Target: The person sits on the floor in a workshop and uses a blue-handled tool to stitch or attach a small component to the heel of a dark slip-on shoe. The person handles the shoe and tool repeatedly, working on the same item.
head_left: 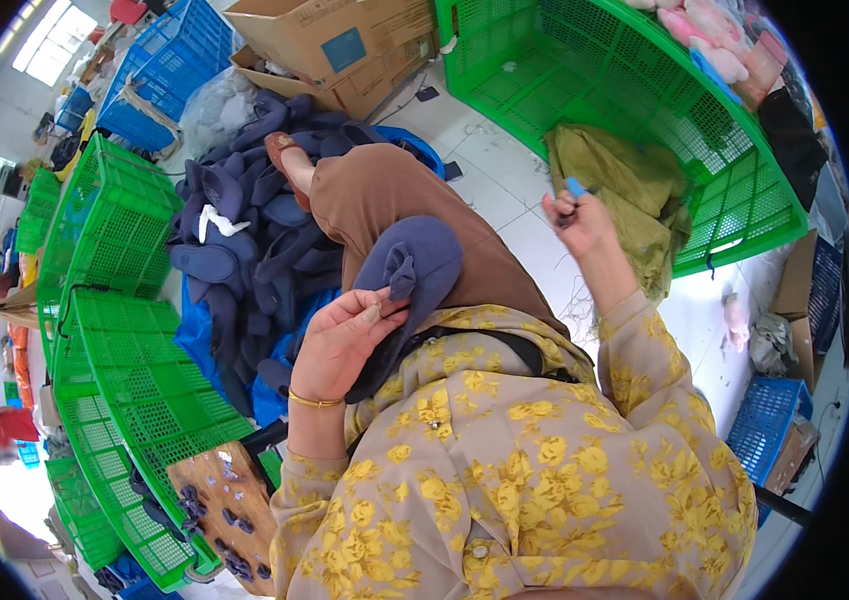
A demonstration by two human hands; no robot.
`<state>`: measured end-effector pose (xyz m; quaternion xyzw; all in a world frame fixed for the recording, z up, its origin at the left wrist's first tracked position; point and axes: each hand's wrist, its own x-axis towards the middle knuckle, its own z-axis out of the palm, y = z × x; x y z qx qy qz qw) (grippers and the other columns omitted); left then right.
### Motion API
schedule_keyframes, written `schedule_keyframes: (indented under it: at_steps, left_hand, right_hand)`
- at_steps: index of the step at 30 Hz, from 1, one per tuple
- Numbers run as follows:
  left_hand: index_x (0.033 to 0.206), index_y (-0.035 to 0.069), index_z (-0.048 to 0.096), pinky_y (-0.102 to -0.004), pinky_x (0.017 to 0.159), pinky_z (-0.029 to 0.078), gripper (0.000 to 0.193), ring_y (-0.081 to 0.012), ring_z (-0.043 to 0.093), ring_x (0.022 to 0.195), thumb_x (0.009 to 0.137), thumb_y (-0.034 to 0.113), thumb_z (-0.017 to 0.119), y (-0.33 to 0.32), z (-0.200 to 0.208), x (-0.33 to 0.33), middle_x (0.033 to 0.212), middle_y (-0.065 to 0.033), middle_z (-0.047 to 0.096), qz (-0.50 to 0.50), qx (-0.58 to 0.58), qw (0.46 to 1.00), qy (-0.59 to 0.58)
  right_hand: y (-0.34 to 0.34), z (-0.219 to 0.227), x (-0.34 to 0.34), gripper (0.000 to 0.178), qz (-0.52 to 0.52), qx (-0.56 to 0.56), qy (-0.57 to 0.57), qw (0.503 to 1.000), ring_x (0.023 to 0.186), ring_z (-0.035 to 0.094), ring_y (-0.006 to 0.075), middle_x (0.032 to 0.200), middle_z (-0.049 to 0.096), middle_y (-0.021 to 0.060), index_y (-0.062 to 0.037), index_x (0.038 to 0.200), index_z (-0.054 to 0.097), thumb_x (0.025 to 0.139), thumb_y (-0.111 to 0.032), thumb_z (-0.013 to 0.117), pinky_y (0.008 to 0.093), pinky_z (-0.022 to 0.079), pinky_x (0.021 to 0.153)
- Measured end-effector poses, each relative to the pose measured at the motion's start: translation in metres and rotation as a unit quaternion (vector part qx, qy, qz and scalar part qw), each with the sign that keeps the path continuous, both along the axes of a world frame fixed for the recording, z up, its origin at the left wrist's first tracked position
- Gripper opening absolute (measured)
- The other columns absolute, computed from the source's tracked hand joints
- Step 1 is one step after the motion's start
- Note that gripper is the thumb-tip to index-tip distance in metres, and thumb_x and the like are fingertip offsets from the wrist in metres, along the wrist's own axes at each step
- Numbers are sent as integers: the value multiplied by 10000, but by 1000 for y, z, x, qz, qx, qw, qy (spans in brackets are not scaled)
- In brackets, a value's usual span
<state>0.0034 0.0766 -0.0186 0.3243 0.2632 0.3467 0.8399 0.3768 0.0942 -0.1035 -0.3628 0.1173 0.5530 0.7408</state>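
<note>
My left hand (pixel 349 335) pinches the small fabric bow on a navy blue slipper (pixel 434 255). The slipper lies across my lap, against the brown trousers (pixel 414 190). Out to the right, away from the slipper, is my raised right hand (pixel 582 225) with its fingers curled. A light-blue bit (pixel 574 187) shows at one fingertip, and something small and dark sits in the grip, too unclear to name. Ahead and left of my legs lies a big heap of navy slippers (pixel 264 215) on blue sheeting (pixel 206 340). A white scrap (pixel 220 222) rests on the heap.
Green plastic crates (pixel 134 380) line the left side. A larger green crate (pixel 504 75) stands at the upper right, an olive cloth (pixel 614 180) draped at its edge. Beside my left elbow, a wooden board (pixel 214 490) carries several navy bows. Cardboard boxes (pixel 334 40) stand at the far side.
</note>
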Motion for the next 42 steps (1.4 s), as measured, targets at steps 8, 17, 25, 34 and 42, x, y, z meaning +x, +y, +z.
schedule_keyframes:
  at_steps: [8,17,25,34,42]
  left_hand:
    - [836,51,518,-341,899,484,115,-193,609,986,876,-11,606,1,1,16,1021,-82,629,64,-15,997,38]
    - [672,77,367,-248,556,436,362,-90,491,590,712,76,727,18,-26,43,650,-27,520,226,269,819,453]
    - [775,54,428,-302,554,465,307,-203,535,543,669,126,707,12,-9,59,623,-93,510,233,352,725,543]
    - [939,4,593,-212,613,462,108,-52,566,683,914,96,644,10,-23,38,798,12,608,149,236,901,331]
    - [902,19,573,-201,575,439,90,-56,561,645,929,92,619,5,-20,41,780,-1,602,208,337,796,458]
  right_hand:
    - [-29,-29,48,227,-119,-22,-55,991,560,394,158,626,367,41,-26,794,430,991,-116,502,601,528,918]
    - [-40,34,25,153,-128,40,-202,970,581,425,147,635,383,17,-60,829,450,974,-70,496,582,511,945]
    - [-89,85,149,157,-255,127,-372,883,573,414,152,637,368,40,-10,798,445,947,-9,494,611,422,1062]
    - [-71,109,-14,219,-38,28,-581,813,639,516,94,840,511,-15,-115,1098,578,890,-48,566,236,466,606]
    - [-62,87,-119,182,399,161,-734,525,795,644,309,886,664,129,-48,955,641,777,-16,619,375,507,682]
